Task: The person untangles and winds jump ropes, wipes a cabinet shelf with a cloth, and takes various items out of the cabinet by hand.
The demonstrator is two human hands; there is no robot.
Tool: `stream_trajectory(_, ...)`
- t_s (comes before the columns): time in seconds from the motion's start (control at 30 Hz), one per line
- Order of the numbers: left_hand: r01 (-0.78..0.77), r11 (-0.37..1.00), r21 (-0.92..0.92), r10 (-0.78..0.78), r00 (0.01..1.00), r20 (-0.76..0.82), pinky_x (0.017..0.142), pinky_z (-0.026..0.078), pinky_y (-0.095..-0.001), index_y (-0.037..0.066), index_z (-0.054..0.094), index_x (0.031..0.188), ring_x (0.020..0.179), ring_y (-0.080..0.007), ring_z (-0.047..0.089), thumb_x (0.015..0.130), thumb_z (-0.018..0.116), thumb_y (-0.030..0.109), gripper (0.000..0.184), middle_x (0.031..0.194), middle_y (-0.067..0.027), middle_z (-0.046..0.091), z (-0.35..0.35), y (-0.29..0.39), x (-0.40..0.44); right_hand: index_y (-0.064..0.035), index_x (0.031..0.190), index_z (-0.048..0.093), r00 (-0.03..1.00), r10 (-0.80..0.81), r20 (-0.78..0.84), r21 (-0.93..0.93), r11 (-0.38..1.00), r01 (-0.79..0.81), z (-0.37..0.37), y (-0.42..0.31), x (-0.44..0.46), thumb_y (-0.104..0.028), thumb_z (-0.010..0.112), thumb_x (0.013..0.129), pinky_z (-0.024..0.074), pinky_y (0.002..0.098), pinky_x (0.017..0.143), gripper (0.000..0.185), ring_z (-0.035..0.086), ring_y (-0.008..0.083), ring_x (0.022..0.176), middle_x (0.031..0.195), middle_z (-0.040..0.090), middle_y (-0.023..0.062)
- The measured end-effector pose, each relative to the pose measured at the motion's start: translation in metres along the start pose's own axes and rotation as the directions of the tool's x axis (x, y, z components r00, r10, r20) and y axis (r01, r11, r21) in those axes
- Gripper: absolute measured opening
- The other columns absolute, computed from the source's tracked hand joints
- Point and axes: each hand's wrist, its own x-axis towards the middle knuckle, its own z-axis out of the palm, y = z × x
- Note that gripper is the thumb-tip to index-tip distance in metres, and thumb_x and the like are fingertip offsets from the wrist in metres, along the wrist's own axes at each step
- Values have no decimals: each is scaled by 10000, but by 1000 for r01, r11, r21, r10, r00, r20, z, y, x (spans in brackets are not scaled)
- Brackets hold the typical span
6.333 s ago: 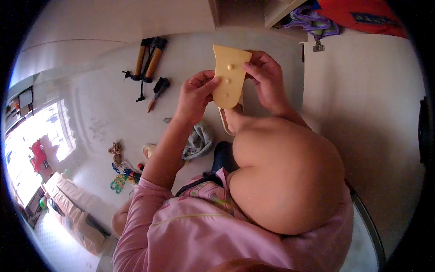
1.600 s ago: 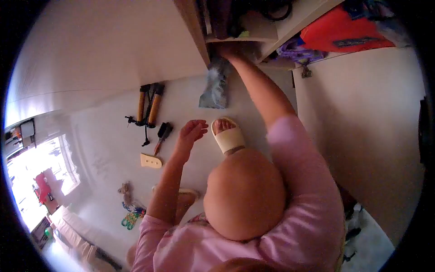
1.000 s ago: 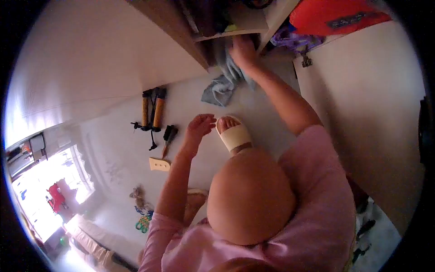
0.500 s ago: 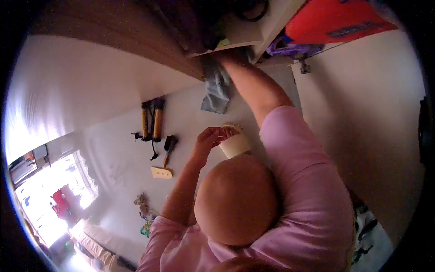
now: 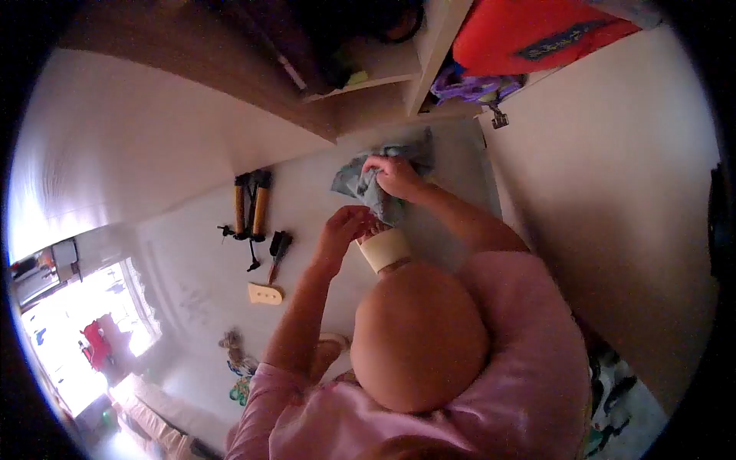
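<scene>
A crumpled grey-blue cloth [image 5: 354,178] is gripped by my right hand [image 5: 397,178], whose fingers are closed over its upper part. It hangs just above the floor, with its lower end close to my foot. My left hand [image 5: 346,228] is beside that lower end and the toes, fingers loosely bent and apart. Its fingertips are partly hidden, and I see nothing held in it. Between my hands and my bent knee [image 5: 418,337] is a slipper with a wide cream strap [image 5: 385,250], worn on my foot.
A wooden shelf unit [image 5: 368,86] stands ahead, with a red bag [image 5: 529,34] and a purple item [image 5: 468,86] at its right. On the floor [image 5: 192,253] to the left lie a two-barrel pump [image 5: 251,205], a dark-headed brush [image 5: 280,244] and a pale wooden piece [image 5: 265,293].
My right hand has come out of the low shelf compartment and back toward me, pulling the cloth out with it. My left hand has stayed near the foot.
</scene>
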Motion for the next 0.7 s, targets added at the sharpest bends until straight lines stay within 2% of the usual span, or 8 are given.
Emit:
stream_trajectory(0.07,-17,1000,-11,17,1000,-21,829,402,-311,46,486,1076,940,-185,537,854,461,262,311,1022,-75,562,-4,-12,-12,-44,967,535,938,20,-347,-93,994,-55,-5,-28,1,-17,483,715,436,352,706,259,550,306,803,866,582,140)
stream_trajectory(0.13,87,996,-2,-87,996,-36,826,402,-307,52,490,1074,933,-178,538,856,458,262,305,1014,-69,566,-5,-19,-18,-31,995,520,832,-210,-513,-306,951,51,-36,-61,46,-38,509,709,416,375,750,287,507,346,886,942,542,181)
stream_trajectory(0.2,147,989,19,-147,989,-34,831,401,-311,61,495,1074,926,-172,541,855,463,255,294,1000,-63,571,-8,-23,-16,-15,1014,505,793,-331,-512,-595,803,-49,-33,3,117,-64,531,701,388,400,798,318,459,365,967,1020,497,216)
stream_trajectory(0.37,96,995,-27,-98,993,-61,802,411,-284,47,504,1045,890,-147,536,861,465,213,251,951,-52,566,-5,-5,-10,-15,1023,505,907,-174,-383,-668,731,-142,-42,5,157,-76,496,728,372,408,828,301,453,355,976,1022,495,208)
stream_trajectory(0.5,31,997,-70,-33,999,-29,790,416,-281,43,505,1049,878,-142,537,866,461,199,244,953,-49,568,-8,-2,-17,-15,1030,505,920,-208,-331,-731,673,-111,-44,2,132,-85,468,750,360,414,852,291,449,346,984,1024,493,202)
stream_trajectory(0.57,20,999,-27,-21,999,-40,814,407,-305,55,506,1055,919,-167,536,852,481,229,269,1005,-59,562,-12,-7,-20,-15,1034,505,926,-245,-286,-769,635,-70,-39,1,101,-90,454,761,354,418,864,287,447,342,987,1025,492,199)
stream_trajectory(0.63,-12,1000,-27,11,999,-40,823,403,-315,63,507,1058,936,-178,537,843,494,246,283,1028,-62,560,-14,-8,-22,-28,1065,499,932,-287,-219,-806,592,-7,-27,8,62,-81,420,785,342,413,890,296,433,339,1021,1063,487,188)
stream_trajectory(0.7,-60,996,-71,57,998,-35,816,404,-312,66,508,1057,930,-175,539,840,499,250,285,1025,-59,562,-14,-9,-28,-28,1076,498,935,-334,-117,-864,499,70,-26,-10,19,-73,425,783,383,404,849,306,466,345,1007,1154,458,176)
